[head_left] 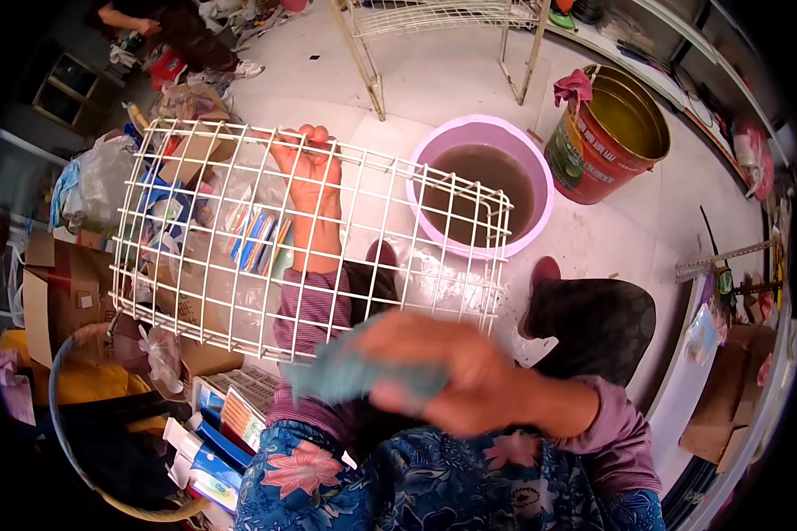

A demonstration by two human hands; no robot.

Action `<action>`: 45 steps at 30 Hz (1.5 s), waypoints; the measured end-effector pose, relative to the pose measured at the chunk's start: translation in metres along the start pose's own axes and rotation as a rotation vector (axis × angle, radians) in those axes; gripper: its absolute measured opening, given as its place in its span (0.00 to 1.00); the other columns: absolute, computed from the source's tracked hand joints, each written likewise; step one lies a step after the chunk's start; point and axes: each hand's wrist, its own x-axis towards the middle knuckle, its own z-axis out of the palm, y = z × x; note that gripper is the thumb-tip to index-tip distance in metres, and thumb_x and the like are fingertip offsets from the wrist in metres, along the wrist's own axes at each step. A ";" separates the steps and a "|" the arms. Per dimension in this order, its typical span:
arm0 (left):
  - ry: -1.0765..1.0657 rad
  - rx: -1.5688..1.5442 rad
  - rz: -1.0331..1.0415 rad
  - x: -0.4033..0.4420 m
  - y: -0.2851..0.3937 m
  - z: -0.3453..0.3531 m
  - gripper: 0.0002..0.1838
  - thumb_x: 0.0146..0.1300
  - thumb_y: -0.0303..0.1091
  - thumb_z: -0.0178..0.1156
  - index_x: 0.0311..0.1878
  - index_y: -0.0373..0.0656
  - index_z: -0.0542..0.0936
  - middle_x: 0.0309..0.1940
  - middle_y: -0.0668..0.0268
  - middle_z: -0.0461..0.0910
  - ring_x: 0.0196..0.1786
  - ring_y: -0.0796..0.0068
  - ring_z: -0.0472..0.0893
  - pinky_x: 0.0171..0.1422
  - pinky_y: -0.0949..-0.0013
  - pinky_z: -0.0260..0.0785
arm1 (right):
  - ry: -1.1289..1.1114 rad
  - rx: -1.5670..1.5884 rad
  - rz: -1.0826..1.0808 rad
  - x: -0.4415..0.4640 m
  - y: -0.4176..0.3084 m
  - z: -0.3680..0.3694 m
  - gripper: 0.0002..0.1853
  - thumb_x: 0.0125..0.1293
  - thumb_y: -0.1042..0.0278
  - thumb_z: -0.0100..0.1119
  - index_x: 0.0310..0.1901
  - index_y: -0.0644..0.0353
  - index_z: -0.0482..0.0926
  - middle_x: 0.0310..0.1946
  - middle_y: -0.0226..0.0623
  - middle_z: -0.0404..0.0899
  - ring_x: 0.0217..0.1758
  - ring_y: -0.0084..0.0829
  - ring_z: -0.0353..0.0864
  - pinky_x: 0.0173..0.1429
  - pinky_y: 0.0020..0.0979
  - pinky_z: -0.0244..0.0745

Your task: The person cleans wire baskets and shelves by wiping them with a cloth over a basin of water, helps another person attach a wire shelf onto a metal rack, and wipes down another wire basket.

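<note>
A white wire rack point(359, 168) is held up tilted over my lap, its grid spanning the middle of the view. Behind the wires, my left hand point(308, 164) reaches up to the far rim, fingers curled over it. My right hand point(456, 367), smeared by motion, is closed on a teal cloth point(332, 367) at the rack's near edge. The cloth seems to touch the near wires, though blur hides the exact contact. Beyond the rack's right end stands a purple basin point(540, 208) of murky brown water.
A red bucket point(584, 159) of yellowish liquid, a pink rag point(573, 87) over its rim, stands beyond the basin. A metal wire stand point(363, 62) is at the back. Cardboard boxes point(49, 292) and bags crowd the left; shelves line the right. Another person point(186, 35) stands far left.
</note>
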 end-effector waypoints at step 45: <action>0.066 0.105 -0.008 0.003 -0.028 0.001 0.22 0.64 0.54 0.55 0.30 0.42 0.76 0.22 0.61 0.76 0.22 0.68 0.76 0.23 0.67 0.70 | 0.264 -0.926 -0.038 -0.067 0.010 -0.037 0.27 0.51 0.46 0.67 0.38 0.64 0.75 0.37 0.39 0.76 0.38 0.39 0.75 0.44 0.36 0.68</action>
